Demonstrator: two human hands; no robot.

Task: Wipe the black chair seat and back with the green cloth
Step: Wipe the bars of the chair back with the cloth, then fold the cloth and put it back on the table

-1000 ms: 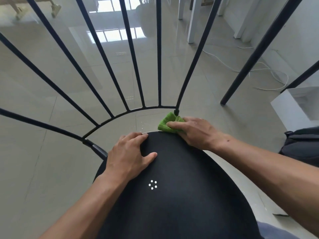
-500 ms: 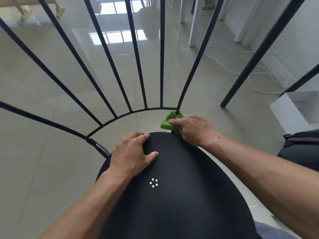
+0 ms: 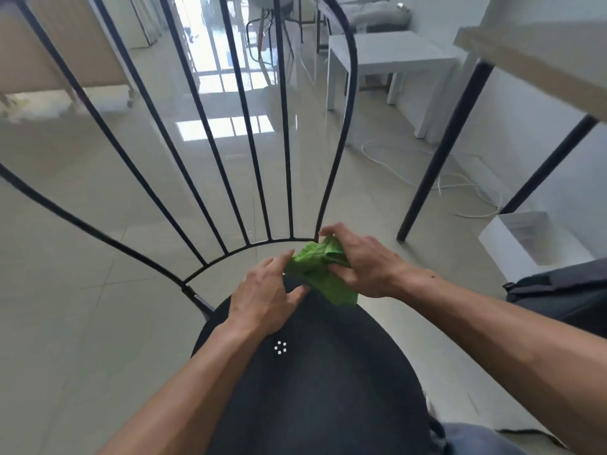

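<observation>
At seat rear edge, green cloth

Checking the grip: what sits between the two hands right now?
The green cloth: the right hand grips it, the left hand touches its edge. The head view shows it.

I'm in a home's living area — glossy tile floor, low white table far right, bright glass door far off, white cable trailing right.
</observation>
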